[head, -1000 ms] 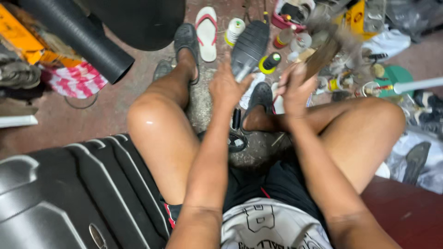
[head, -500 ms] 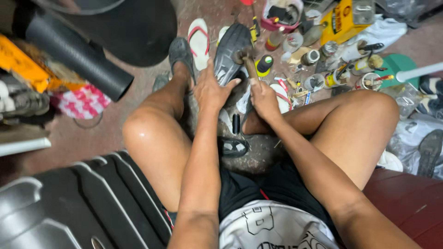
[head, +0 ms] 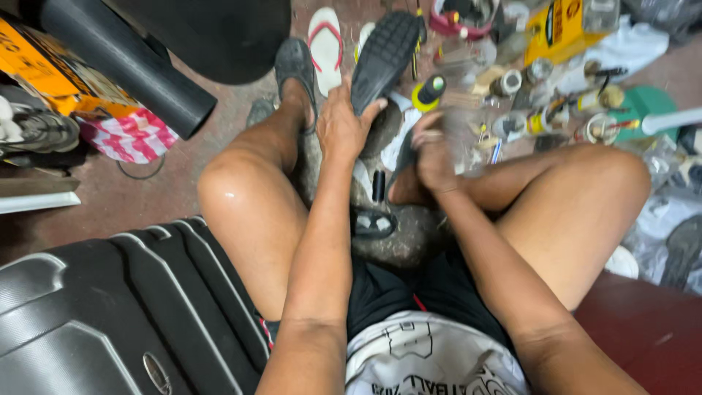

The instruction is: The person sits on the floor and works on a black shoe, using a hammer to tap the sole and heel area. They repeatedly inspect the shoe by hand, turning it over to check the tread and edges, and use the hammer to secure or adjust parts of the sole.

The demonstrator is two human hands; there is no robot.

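A seated person's left hand (head: 342,123) grips a black shoe (head: 384,57), sole up, between the knees above the cluttered floor (head: 131,197); the blurred right hand (head: 433,150) appears clenched, perhaps on a tool.

One dark shoe with a treaded black rubber sole (head: 385,55), gripped sole-up by one left hand (head: 344,124); one right hand (head: 433,150), blurred, just beside it. One white flip-flop with red straps (head: 326,44) on the floor near the top edge. One dark grey sandal (head: 296,62), worn on a foot. One long black plastic pipe (head: 128,66) towards the top left corner. One black ribbed hard-shell suitcase (head: 110,307) in the bottom left corner. One yellow rectangular can (head: 559,29) at the top right. One small bottle with a yellow collar and black cap (head: 428,91). One red-and-white striped bag (head: 128,139). Many small jars and tins at the top right, too jumbled and blurred to count.
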